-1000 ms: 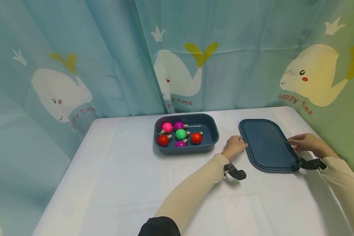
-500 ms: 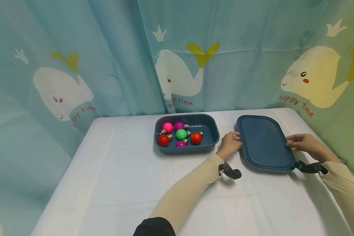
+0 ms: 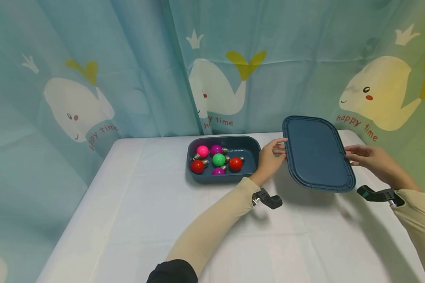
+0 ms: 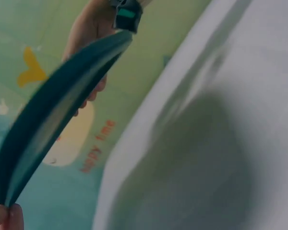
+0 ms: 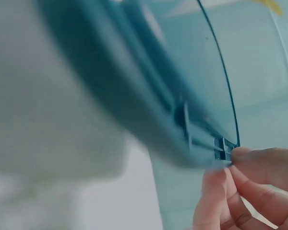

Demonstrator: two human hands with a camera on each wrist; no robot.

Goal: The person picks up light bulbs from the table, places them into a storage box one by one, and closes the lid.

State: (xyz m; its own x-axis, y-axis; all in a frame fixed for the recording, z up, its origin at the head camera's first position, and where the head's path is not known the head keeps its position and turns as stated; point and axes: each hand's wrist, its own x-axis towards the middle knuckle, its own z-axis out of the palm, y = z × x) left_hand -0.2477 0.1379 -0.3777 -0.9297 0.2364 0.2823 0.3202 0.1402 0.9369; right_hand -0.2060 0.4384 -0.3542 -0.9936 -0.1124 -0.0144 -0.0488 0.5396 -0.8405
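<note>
Both hands hold a dark blue lid (image 3: 316, 153) raised over the white table, its shadow on the cloth below. My left hand (image 3: 270, 160) pinches the left edge; in the left wrist view its fingertips (image 4: 15, 218) grip the lid's end. On the opposite edge my right hand (image 3: 375, 163) pinches the rim, and the right wrist view shows thumb and fingers (image 5: 261, 165) at a small clip-like part. Left of the lid stands a dark blue box (image 3: 219, 179) holding a pink bulb (image 3: 202, 151), a green bulb (image 3: 218, 160), and several red and purple ones.
A white cloth covers the table (image 3: 145, 220). Behind it and along both sides hangs a blue-green curtain (image 3: 145, 78) printed with whales. The left forearm lies just in front of the box's right end.
The lid has risen from the table and tilted, its far edge now higher against the curtain. Both hands have gone up with it, the left also shifting left toward the box.
</note>
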